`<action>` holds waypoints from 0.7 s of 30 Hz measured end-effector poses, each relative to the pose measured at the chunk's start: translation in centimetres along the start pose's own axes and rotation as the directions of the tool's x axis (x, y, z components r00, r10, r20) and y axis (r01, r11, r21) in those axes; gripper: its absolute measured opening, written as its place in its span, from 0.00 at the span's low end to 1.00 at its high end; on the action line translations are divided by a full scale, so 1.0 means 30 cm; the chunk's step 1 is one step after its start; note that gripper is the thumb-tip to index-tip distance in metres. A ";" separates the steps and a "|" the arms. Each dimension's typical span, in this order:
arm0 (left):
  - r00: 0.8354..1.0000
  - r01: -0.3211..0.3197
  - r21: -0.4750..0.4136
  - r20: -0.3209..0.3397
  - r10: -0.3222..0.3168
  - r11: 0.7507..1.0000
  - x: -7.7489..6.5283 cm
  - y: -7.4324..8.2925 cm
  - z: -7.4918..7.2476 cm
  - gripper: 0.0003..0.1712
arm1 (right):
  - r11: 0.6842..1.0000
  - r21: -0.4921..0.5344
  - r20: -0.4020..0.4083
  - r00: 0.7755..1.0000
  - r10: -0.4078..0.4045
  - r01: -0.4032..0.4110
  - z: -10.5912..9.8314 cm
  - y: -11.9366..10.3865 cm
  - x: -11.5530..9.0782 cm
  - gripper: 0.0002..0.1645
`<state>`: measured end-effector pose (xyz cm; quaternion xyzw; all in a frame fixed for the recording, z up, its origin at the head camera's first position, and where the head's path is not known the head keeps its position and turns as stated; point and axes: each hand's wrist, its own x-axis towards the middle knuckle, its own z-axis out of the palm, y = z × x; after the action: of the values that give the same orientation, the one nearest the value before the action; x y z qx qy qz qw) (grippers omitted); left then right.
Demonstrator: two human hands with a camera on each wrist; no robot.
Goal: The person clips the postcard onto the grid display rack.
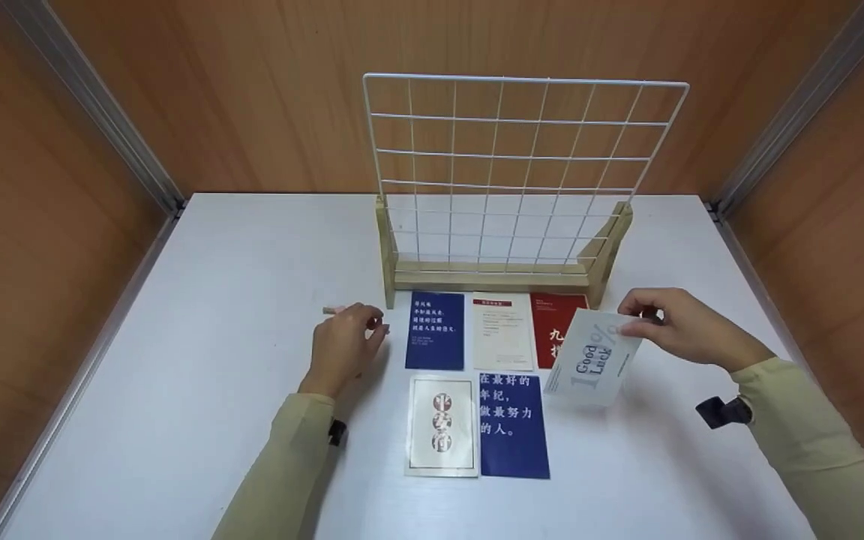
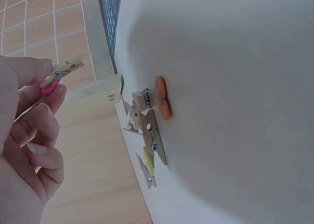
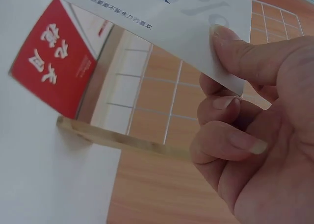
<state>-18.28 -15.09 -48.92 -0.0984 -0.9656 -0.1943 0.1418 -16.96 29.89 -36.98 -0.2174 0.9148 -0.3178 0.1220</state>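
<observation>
My left hand (image 1: 340,349) pinches a small wooden clothespin (image 2: 61,73) with a pink decoration, between thumb and index finger, over the table left of the cards. With thumb and fingers, my right hand (image 1: 683,328) grips the upper corner of a pale "Good Luck" card (image 1: 589,364). That card is tilted and overlaps a red card (image 1: 550,304) in the head view. Beside the red one lie a cream card (image 1: 503,337) with printed lines and a blue card (image 1: 434,349). Nearer me are a white framed card (image 1: 418,427) and another blue card (image 1: 511,457).
A white wire grid (image 1: 526,78) stands upright in a wooden base (image 1: 492,283) behind the cards. In the left wrist view, several more clothespins (image 2: 156,140) lie on the table, one with an orange decoration (image 2: 162,99). Wooden panels (image 1: 267,97) enclose the white table (image 1: 244,255).
</observation>
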 end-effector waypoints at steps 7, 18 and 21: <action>1.000 -0.002 -0.006 -0.008 0.002 1.000 -0.002 0.002 0.004 0.09 | 0.999 -0.049 -0.022 1.000 0.005 -0.006 -0.019 -0.010 0.008 0.06; 1.000 -0.001 -0.018 -0.012 0.001 1.000 -0.003 0.003 0.002 0.08 | 0.995 -0.095 -0.047 0.999 0.019 -0.023 -0.054 -0.039 0.028 0.06; 1.000 -0.003 -0.018 -0.012 0.003 1.000 -0.004 0.006 -0.001 0.08 | 0.994 -0.108 -0.067 0.998 0.007 -0.015 -0.066 -0.047 0.035 0.06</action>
<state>-18.11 -14.97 -48.87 -0.0999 -0.9628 -0.2035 0.1468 -18.15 29.46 -34.65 -0.2080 0.9354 -0.2741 0.0815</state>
